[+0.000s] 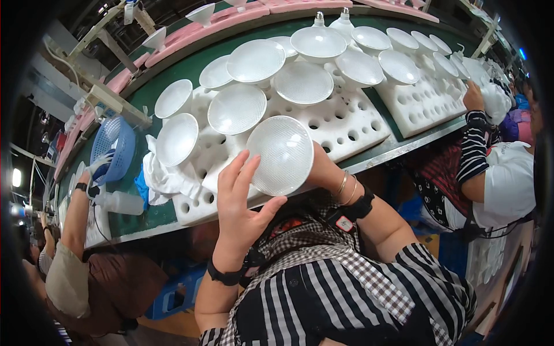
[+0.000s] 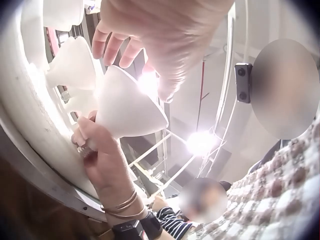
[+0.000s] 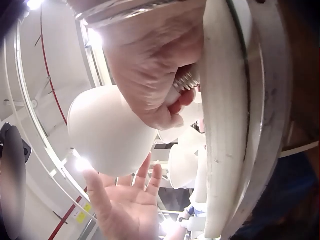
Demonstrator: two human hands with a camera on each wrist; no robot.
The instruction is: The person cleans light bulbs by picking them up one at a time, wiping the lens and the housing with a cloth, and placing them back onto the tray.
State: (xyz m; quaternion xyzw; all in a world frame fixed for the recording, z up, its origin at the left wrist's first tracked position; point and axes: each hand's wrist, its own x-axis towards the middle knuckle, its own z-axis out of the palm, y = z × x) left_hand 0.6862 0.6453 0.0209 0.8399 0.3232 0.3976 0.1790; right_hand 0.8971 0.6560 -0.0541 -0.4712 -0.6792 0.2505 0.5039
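A white reflector light bulb is tilted with its round dimpled lens face toward the head camera. My right hand grips it behind the lens, and in the right wrist view the fingers curl round its neck beside the metal screw base. My left hand is spread at the lens's left side, fingers extended and fingertips right at the rim. In the left wrist view the bulb's smooth white cone lies between both hands.
Several similar bulbs stand lens-up in white foam blocks with holes. A white cloth, a plastic bottle and a blue basket lie to the left. Other people work at both sides of the green table.
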